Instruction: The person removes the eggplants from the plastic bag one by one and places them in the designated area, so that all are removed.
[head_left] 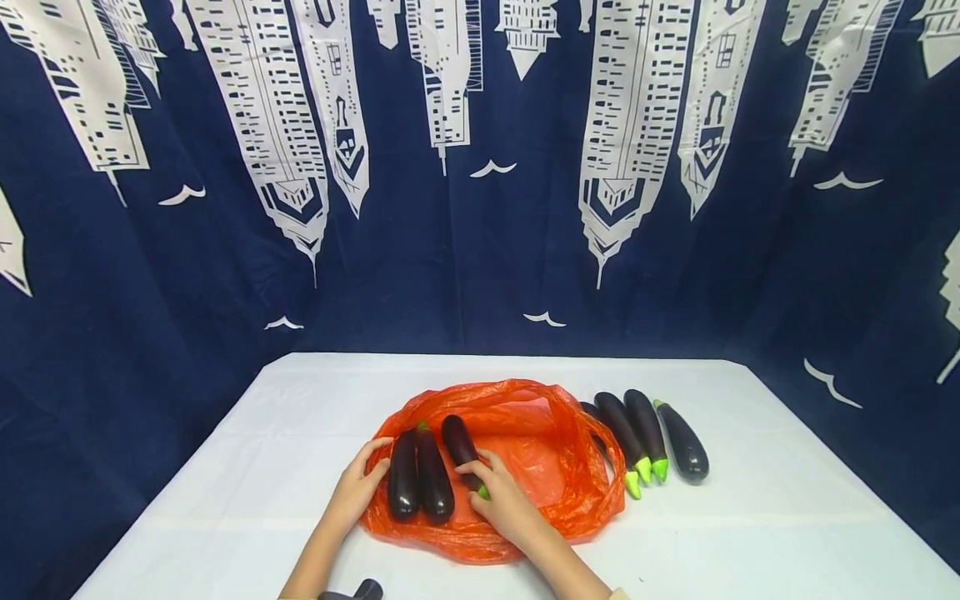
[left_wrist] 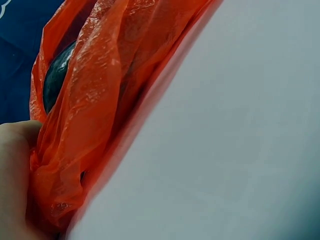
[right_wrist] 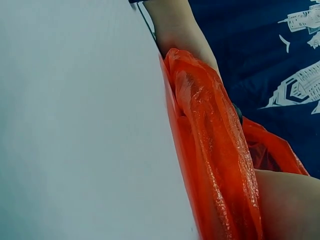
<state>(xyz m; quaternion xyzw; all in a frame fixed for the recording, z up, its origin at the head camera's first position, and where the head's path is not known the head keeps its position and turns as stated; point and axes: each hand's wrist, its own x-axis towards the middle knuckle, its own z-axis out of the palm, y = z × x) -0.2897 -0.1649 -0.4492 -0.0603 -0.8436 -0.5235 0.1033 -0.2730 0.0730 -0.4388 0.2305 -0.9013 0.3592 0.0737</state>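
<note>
Nearest us, the forearms reach in from the bottom edge, slanting towards each other, with a dark object by the left one, cut off by the frame; what it is, we can't tell. At the ends of them, here's the left hand, pinching the left side of the orange-red bag. And the right hand! It slants in over the near rim, fingers bent round the stem end of the held eggplant, whose dark body points away from us inside the bag.

Now the danger, as we judge it: a tug from the left hand could tear that thin plastic, and the right forearm, crossing the rim, could drag it down. The glossy skin might slip too, gripped only at one end. Between the hands lies a pair of eggplants, side by side, right next to the left hand; a knock from the third could roll them.

Farther off, right of the right hand, four loose eggplants lie on the white table, the leftmost partly behind the bag. Beyond everything hangs the blue cloth, its printed towers upside down.
</note>
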